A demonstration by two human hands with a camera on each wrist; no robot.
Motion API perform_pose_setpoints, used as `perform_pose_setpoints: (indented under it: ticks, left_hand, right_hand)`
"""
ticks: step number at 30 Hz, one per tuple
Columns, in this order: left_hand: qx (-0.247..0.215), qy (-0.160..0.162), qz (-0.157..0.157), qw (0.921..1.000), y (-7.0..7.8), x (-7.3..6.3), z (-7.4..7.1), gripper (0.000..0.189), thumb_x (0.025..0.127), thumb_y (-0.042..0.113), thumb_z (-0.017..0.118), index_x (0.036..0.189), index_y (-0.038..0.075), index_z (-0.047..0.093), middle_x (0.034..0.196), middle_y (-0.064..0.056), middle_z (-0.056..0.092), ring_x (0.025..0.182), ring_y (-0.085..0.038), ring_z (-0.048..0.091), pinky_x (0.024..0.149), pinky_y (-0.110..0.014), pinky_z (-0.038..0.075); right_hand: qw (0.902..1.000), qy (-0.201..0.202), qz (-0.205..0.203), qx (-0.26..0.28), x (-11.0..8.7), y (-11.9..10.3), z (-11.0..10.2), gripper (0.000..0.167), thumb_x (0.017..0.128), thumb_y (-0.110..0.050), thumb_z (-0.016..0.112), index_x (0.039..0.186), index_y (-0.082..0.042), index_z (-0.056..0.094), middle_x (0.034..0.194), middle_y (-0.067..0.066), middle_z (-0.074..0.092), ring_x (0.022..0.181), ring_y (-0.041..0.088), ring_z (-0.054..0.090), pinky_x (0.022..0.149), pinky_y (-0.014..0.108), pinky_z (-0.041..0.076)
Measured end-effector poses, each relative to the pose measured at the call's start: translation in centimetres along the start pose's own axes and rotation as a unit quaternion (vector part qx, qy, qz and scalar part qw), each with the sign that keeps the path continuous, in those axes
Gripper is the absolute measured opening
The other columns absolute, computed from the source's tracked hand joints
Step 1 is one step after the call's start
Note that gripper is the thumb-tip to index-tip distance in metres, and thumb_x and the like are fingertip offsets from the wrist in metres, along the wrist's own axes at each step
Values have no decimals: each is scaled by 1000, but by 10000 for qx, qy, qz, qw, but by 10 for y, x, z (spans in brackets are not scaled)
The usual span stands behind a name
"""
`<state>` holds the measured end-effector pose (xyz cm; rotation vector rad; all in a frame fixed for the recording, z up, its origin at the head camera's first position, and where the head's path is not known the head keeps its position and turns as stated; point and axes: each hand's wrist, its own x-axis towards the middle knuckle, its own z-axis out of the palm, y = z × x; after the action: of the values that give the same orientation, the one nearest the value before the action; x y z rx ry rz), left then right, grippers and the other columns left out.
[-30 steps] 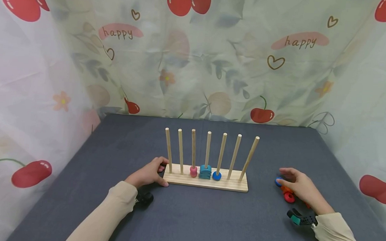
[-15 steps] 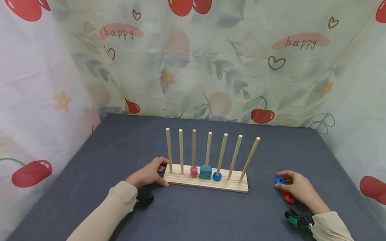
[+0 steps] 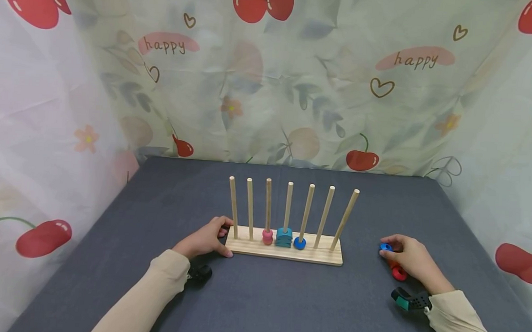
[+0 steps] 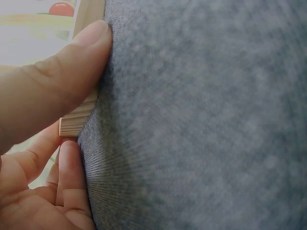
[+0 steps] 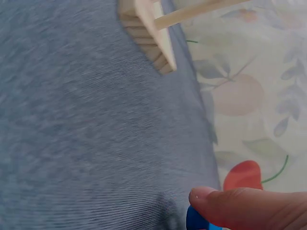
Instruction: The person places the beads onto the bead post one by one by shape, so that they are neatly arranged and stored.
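A wooden peg stand [image 3: 261, 250] with several upright pegs sits mid-table. My left hand [image 3: 205, 237] grips its left end, thumb [image 4: 76, 67] along the front edge and fingers behind. Low on the pegs sit a pink bead piece [image 3: 267, 237], a teal stack with notched sides [image 3: 283, 237] and a blue bead [image 3: 299, 243]. Off to the stand's right, my right hand [image 3: 412, 259] pinches another blue bead [image 3: 385, 247]; the right wrist view shows the thumb [image 5: 240, 206] against its blue side [image 5: 195, 219]. The palm side of this hand is hidden.
Under and beside the right hand lie a red ring-shaped bead [image 3: 399, 273] and an orange piece [image 3: 393, 264], partly covered by the fingers. A dark grey cloth [image 3: 259, 301] covers the table. Printed curtains [image 3: 269, 111] hang behind and on both sides.
My right hand has shifted slightly left and its fingers have come together on the blue bead. The left hand and the peg stand stay put.
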<state>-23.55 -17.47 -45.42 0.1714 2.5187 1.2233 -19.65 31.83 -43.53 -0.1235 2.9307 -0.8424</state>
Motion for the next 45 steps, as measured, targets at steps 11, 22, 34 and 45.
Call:
perform_pose_setpoints:
  ticks: [11,22,34,45]
  left_hand:
    - [33,2,18,10000,1,-1,-1,74,63,4,89,126,7,51,125,-12,45,112,-27,46,99,-46,40]
    - [7,-30,74,10000,1,-1,-2,74,63,3,89,127,6,51,123,-13,45,112,-27,46,100,-46,40]
    - [86,7,139,9999,1,-1,-1,74,63,3,89,126,5,51,122,-13,45,110,-27,47,99,-46,40]
    - [130,-60,263,9996,0,-2,-2,74,63,4,90,126,4,51,120,-14,46,108,-26,48,98,-44,40]
  right_hand:
    - [9989,264,-27,399,0,-38,-28,50,91,-39,66,125,-4,61,119,22,63,105,36,61,80,45,53]
    - [9880,1078,-445,1017,-13,-95,-54,54,90,-45,64,131,-12,58,126,14,61,104,17,65,81,31,54]
    - [9463,2126,-1601,1836,-23,-150,-66,44,88,-20,72,129,-10,60,127,6,59,100,-9,56,80,7,46]
    - [9048,2183,-2385,2771,-18,-186,-63,37,86,-2,70,122,-2,63,117,-4,59,102,2,62,85,14,49]
